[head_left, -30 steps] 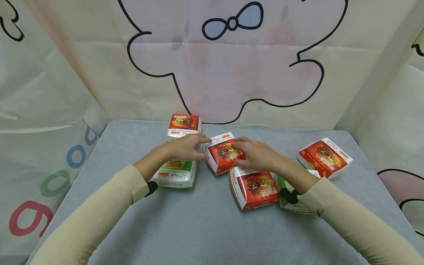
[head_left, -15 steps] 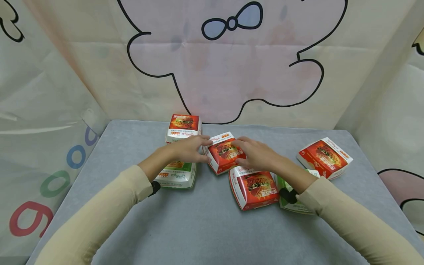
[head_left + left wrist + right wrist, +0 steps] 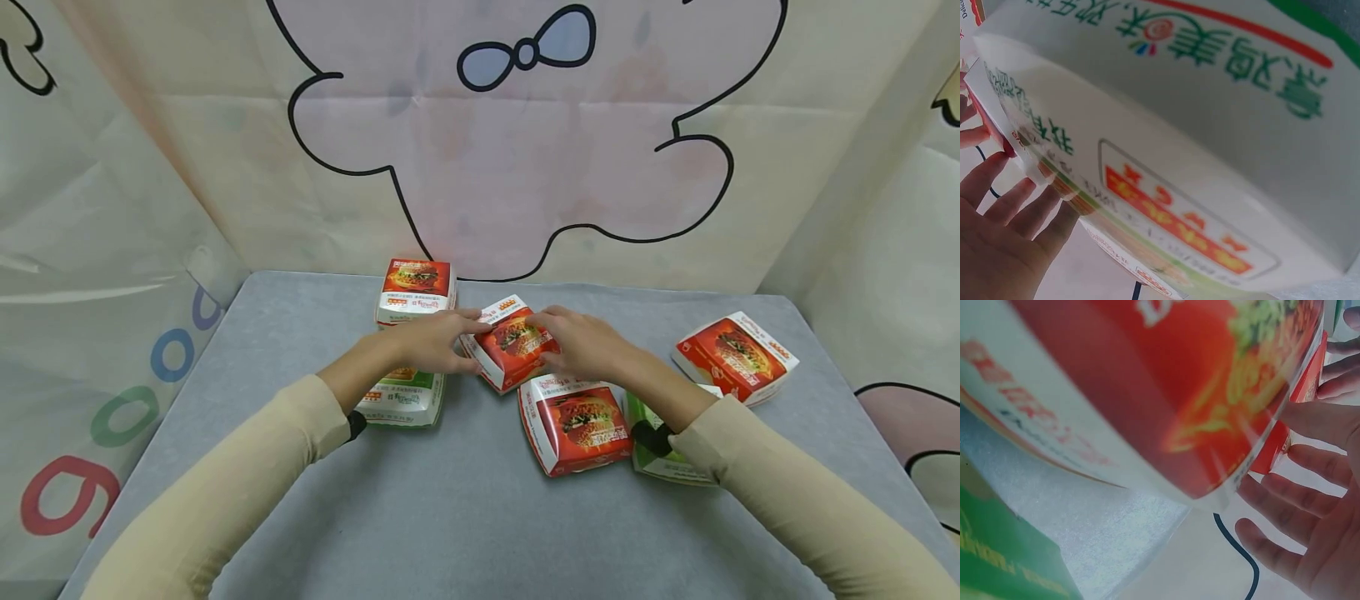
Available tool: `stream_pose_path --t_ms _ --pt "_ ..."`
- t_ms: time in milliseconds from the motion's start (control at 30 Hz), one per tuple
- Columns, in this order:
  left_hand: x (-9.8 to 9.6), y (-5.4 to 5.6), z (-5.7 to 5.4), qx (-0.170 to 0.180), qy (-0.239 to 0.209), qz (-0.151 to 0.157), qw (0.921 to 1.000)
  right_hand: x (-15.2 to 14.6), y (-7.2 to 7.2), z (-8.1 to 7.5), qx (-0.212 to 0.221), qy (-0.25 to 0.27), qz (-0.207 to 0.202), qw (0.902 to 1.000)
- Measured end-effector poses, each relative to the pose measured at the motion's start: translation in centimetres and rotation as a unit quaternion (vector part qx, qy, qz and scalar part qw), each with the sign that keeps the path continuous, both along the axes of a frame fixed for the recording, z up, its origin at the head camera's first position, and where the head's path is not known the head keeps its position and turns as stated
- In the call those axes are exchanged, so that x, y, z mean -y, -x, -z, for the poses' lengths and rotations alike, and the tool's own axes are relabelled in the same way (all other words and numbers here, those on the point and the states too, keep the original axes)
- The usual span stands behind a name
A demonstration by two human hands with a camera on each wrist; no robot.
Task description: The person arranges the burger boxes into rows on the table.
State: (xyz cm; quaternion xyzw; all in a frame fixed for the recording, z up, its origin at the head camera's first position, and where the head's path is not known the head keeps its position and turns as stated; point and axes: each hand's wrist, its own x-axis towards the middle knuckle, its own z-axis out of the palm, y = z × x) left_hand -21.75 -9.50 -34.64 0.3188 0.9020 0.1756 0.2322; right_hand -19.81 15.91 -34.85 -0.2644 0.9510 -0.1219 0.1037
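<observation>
A red burger box (image 3: 517,340) sits between my two hands near the back middle of the table. My left hand (image 3: 429,342) holds its left side, fingers along the upper corner and thumb lower down. On the opposite side my right hand (image 3: 588,343) grips the box with fingertips at the top edge and thumb by the lower edge. In the left wrist view, the left fingers (image 3: 1013,206) reach the red box past a large white and green box. The right wrist view has the right hand (image 3: 1329,506) beside the red box (image 3: 1307,378). Its underside is hidden.
Another red burger box (image 3: 576,425) lies just in front, beside a green one (image 3: 667,467) partly under the right forearm. A red box (image 3: 737,357) stands far right. Behind the left arm are a red-and-white box (image 3: 416,287) and a green-and-white box (image 3: 401,400).
My left hand has moved slightly right onto the red burger box. The box has shifted a little right and turned slightly between both hands. The other boxes have stayed put.
</observation>
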Motion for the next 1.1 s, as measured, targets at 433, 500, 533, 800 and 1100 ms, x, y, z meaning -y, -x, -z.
stream_pose_path --t_ms 433,500,533,800,1100 --pt "-0.2 -0.3 0.0 -0.023 0.003 0.006 0.9997 0.1 -0.1 -0.8 -0.020 0.006 0.018 0.9996" --pt "-0.2 -0.3 0.0 -0.024 0.003 0.006 0.9997 0.3 -0.2 -0.8 -0.007 0.009 0.018 0.9998" --pt "-0.2 -0.3 0.0 -0.024 0.002 0.006 0.9997 0.4 -0.2 -0.8 -0.003 0.009 0.018 0.9998" --pt "-0.1 -0.3 0.1 -0.019 0.001 0.002 0.9998 0.8 -0.3 -0.5 0.007 -0.008 0.027 0.9996" --pt "-0.2 -0.2 0.1 -0.019 -0.020 0.004 0.9996 0.9 -0.2 -0.2 0.006 -0.017 0.026 0.9995"
